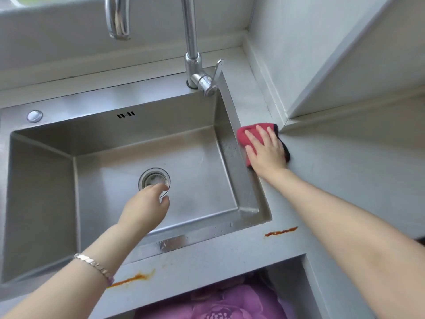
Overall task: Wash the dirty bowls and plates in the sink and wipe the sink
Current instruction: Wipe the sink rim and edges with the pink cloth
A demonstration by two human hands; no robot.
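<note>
Presses red cloth (247, 134) flat under straight-fingered right hand (266, 150) on tabletop (333, 180) just beside sink (41, 199) rim, seemingly for wiping; hangs left hand (147, 206) loose, holding nothing, over drain (149, 178).

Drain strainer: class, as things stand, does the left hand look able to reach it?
Probably yes. The left hand hovers open over the sink, close by the drain strainer, with nothing visible between them.
</note>
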